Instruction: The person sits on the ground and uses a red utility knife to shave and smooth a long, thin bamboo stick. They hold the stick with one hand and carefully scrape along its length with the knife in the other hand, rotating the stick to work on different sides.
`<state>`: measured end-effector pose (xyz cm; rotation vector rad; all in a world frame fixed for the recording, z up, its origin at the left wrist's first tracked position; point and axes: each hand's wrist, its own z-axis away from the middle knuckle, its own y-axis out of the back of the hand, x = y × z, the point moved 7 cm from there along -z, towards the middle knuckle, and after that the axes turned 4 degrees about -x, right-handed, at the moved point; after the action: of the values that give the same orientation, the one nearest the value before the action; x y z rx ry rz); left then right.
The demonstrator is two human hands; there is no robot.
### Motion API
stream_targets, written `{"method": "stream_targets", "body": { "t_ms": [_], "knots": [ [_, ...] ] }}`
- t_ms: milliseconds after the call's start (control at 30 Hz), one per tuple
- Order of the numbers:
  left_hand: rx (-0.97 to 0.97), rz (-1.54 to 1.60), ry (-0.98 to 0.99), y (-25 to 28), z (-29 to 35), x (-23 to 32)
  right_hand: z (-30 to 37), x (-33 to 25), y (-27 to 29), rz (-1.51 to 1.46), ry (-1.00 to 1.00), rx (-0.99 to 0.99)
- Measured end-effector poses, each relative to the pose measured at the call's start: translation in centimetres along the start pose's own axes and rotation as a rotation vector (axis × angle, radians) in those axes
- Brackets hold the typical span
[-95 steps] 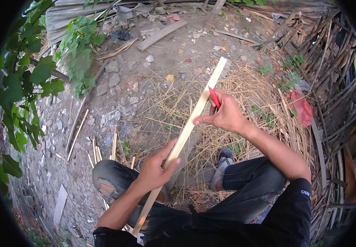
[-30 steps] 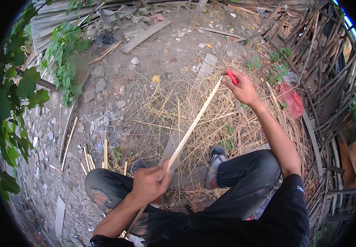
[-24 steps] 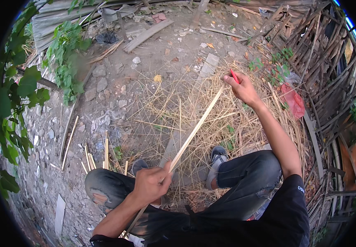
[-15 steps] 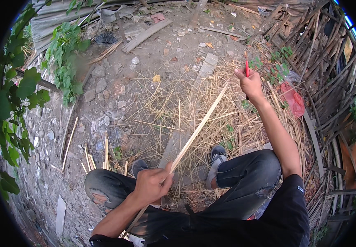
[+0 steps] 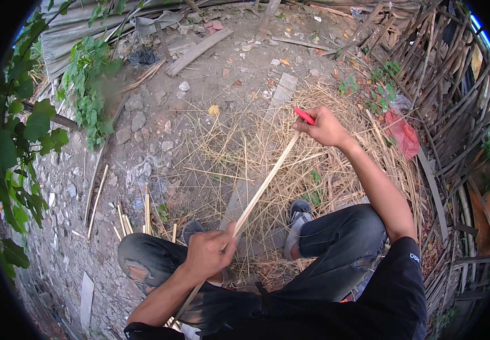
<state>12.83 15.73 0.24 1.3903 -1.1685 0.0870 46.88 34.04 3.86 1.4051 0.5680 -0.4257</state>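
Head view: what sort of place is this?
Probably an outdoor yard or rough plot: bare, stony soil, leafy vines at the left and piled sticks along the right.

White lettering (image 5: 415, 258) stood on black right sleeve (image 5: 399, 279), close to hem, just beside bare elbow. Short run of letters, bright against dark cloth, slanted with curve of sleeve; too small for sure reading. Left sleeve (image 5: 146, 330), also black, bore faint pale marks (image 5: 134, 333) near cuff edge, partly lost in folds, unreadable. Shirt front (image 5: 307, 323) carried tiny pale marks (image 5: 228, 327), blurred, possibly print, likewise unreadable.
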Motion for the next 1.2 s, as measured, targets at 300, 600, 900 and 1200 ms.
{"method": "stream_targets", "body": {
  "t_ms": [300, 600, 900, 1200],
  "knots": [
    [0.034, -0.012, 0.010, 0.9, -0.6, 0.6, 0.2, -0.2, 1.0, -0.134, 0.024, 0.279],
    [0.067, -0.154, 0.084, 1.5, 0.0, -1.2, 2.6, -6.4, -2.1, -0.237, 0.210, -0.246],
    [0.114, -0.241, 0.204, 2.5, 0.0, -2.7, 9.3, -11.7, -1.3, -0.872, 0.659, -1.343],
    [0.152, -0.150, 0.200, 3.1, 0.0, -2.6, 4.0, -5.0, 2.0, -0.538, -0.072, -0.166]
  ]
}}
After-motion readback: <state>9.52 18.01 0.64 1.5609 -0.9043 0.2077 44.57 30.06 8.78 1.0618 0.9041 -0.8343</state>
